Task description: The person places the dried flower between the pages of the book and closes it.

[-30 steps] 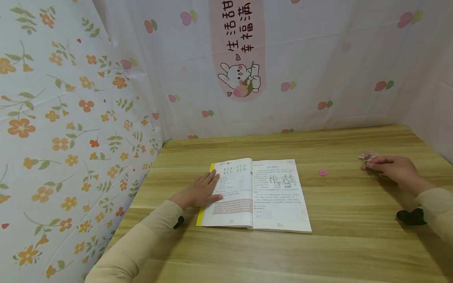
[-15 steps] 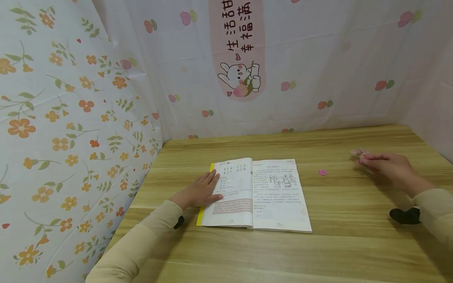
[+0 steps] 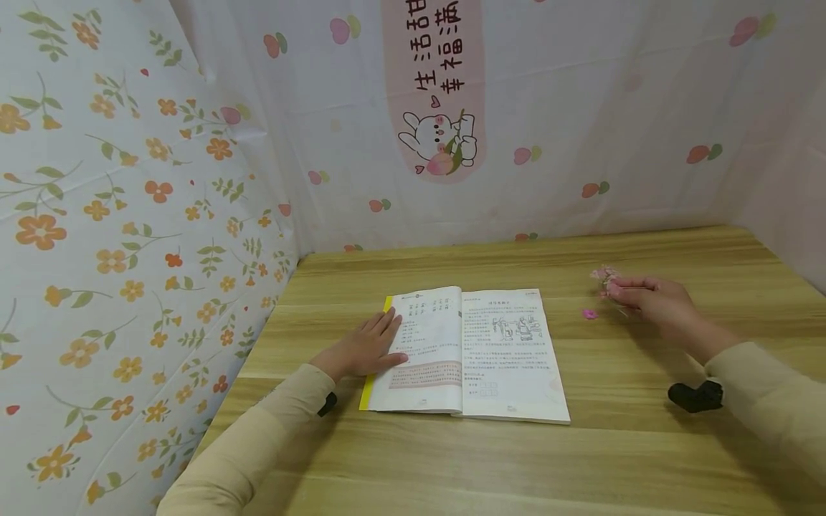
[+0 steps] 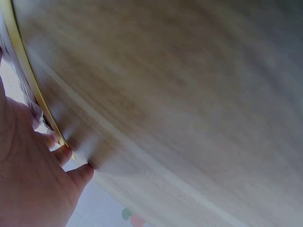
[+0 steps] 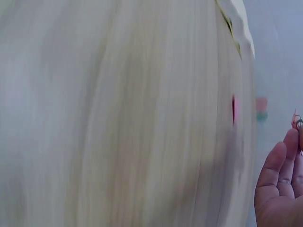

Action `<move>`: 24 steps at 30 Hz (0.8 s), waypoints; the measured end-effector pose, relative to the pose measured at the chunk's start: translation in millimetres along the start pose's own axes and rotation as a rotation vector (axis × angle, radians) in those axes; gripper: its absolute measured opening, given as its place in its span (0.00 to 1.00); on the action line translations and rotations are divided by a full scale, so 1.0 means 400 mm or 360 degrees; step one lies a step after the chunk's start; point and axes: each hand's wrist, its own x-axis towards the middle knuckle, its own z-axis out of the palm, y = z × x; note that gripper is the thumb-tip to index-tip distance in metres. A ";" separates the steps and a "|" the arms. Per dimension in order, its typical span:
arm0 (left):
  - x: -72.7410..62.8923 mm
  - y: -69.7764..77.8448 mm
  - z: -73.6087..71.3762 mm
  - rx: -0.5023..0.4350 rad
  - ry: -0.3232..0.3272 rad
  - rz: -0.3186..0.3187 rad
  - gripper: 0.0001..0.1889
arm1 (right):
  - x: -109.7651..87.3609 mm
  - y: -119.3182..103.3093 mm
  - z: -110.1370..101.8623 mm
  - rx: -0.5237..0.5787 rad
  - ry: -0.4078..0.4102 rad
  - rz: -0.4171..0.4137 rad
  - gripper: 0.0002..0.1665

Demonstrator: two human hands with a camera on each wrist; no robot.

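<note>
While the left hand point(image 3: 363, 348) lies spread over the left margin of the open book point(image 3: 510, 367), the head view shows the right hand point(image 3: 660, 304) pinching a pink flower sprig point(image 3: 605, 275) right of the book, where a pink scrap point(image 3: 590, 314) also lies. From the left wrist, fingertips point(image 4: 84, 173) show at the book's yellow edge point(image 4: 34, 80); from the right, the sprig shows cropped.

Table point(image 3: 484, 466) passable nearside — book point(image 3: 510, 358), pink scrap point(image 3: 590, 314) beyond.

Wood-grained table point(image 3: 490, 466) with an open book point(image 3: 466, 352) and small pink object point(image 3: 590, 314).
</note>
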 end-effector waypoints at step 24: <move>0.003 -0.001 0.001 0.0006 0.0014 0.0000 0.46 | -0.014 -0.054 0.320 0.0016 -0.0185 0.0014 0.21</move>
